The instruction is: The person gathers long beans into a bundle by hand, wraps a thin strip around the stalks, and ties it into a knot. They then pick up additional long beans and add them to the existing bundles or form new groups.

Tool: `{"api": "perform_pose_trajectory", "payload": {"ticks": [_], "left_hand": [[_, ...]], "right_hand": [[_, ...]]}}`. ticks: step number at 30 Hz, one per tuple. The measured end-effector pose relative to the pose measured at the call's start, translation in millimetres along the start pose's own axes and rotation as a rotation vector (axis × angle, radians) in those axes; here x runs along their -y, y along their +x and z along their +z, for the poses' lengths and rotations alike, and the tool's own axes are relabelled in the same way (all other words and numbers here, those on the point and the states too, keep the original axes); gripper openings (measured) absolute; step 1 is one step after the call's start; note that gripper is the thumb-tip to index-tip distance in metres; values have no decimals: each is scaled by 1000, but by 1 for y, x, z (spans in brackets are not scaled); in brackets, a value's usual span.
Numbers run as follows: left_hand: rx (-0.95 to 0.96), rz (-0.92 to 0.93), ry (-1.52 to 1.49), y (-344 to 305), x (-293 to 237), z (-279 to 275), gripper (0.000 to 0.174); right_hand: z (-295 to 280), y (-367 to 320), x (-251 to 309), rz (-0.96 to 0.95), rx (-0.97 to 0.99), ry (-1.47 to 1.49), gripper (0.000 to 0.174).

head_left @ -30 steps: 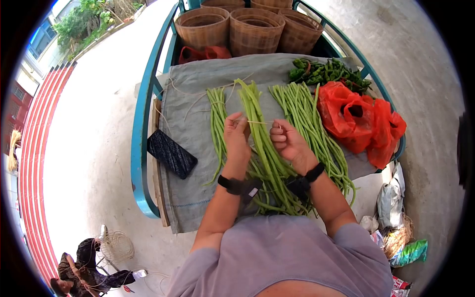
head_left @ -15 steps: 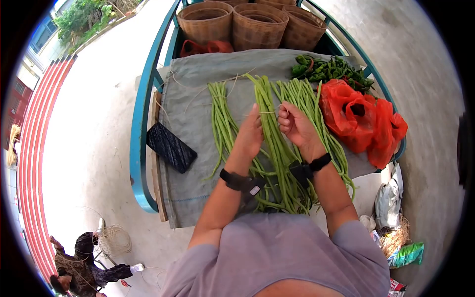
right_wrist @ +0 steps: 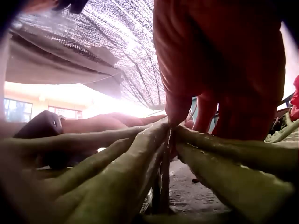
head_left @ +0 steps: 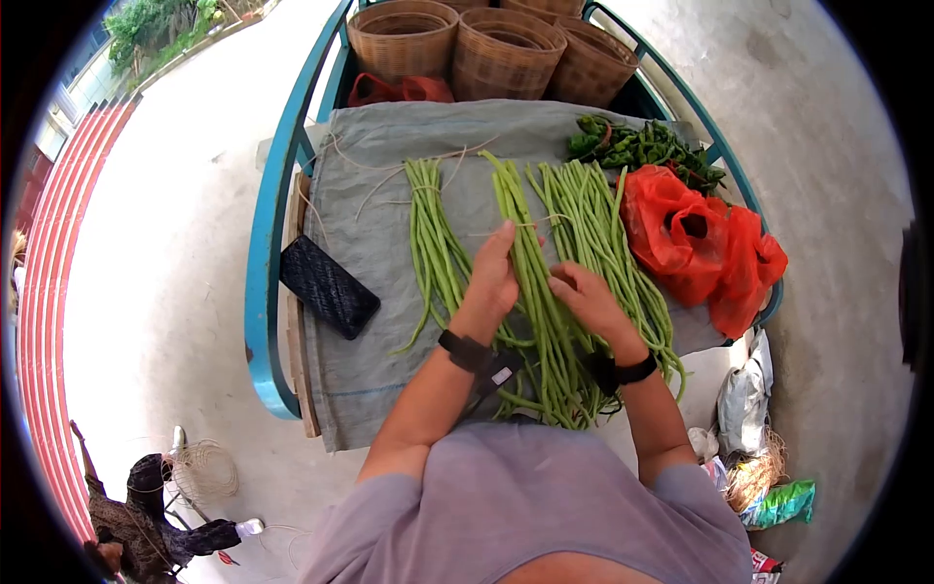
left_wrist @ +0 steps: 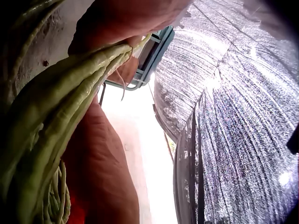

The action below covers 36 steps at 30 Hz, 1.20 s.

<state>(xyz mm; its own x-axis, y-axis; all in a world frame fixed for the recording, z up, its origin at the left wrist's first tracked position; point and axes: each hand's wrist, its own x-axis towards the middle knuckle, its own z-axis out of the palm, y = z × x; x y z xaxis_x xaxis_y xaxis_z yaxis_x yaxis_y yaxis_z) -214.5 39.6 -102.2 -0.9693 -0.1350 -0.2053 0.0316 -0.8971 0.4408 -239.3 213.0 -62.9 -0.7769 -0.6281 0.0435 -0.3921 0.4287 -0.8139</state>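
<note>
Fingers of the left hand [head_left: 494, 277] wrap the middle bean bunch [head_left: 530, 263], thumb upright along its near-left side, a fingertip showing past its right edge. Right hand [head_left: 595, 307] is just right of that bunch, fingers slightly bent and close together; right wrist view has a fingertip down among the pods, touching. Can't tell if it pinches one. Middle bean bunch runs between the two hands, from beyond the left fingertips back past both wrists. Thin tie [head_left: 530, 225] crosses it right at the left fingertips, its loose end out to the right. Left of the left fingers: a tied bean bunch [head_left: 426, 219], then a black phone-like slab [head_left: 329, 287] further out. Right of the right fingers: a wide bean bunch [head_left: 598, 209], then a red plastic bag [head_left: 671, 219]. Dark green vegetables [head_left: 642, 146] lie beyond the right fingers, off to the right. Woven baskets [head_left: 404, 44] stand well past all fingertips. Grey cloth [head_left: 365, 389] is under the beans and slab.
</note>
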Motion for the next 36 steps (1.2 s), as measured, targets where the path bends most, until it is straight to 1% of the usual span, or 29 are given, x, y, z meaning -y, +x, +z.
{"api": "perform_pose_trajectory", "payload": {"ticks": [3,6,9,12,15,17,18,21,24,27,30,33,36], "left_hand": [[-23,18,-23,1,3,0,39],[-50,52,-60,2,6,0,37],[-60,77,-92,3,11,-2,33],[-79,106,-107,2,11,-1,29],[-121,112,-110,0,9,3,26],[-128,106,-113,0,9,3,24],[-121,107,-119,1,8,2,24],[-136,115,-130,3,5,3,23],[-162,123,-143,1,0,12,23],[-150,148,-159,2,1,12,22],[-139,157,-161,3,3,11,21],[-160,153,-148,2,1,14,21],[-167,135,-168,-1,-3,18,22]], "right_hand": [[-2,-10,7,77,68,-142,19],[6,-21,21,-138,-179,-565,17],[12,-28,42,-45,-231,-462,16],[14,-35,48,-98,-219,-602,16],[18,-37,48,-41,-191,-551,16],[20,-35,50,-63,-205,-537,17],[20,-33,51,-78,-211,-530,18],[20,-34,54,-228,-278,-537,20],[19,-43,44,-114,-215,-405,21],[19,-45,43,40,-212,-222,16],[19,-47,39,13,-221,-62,12],[16,-48,49,-29,-206,-84,11],[11,-51,34,66,-97,-107,25]]}}
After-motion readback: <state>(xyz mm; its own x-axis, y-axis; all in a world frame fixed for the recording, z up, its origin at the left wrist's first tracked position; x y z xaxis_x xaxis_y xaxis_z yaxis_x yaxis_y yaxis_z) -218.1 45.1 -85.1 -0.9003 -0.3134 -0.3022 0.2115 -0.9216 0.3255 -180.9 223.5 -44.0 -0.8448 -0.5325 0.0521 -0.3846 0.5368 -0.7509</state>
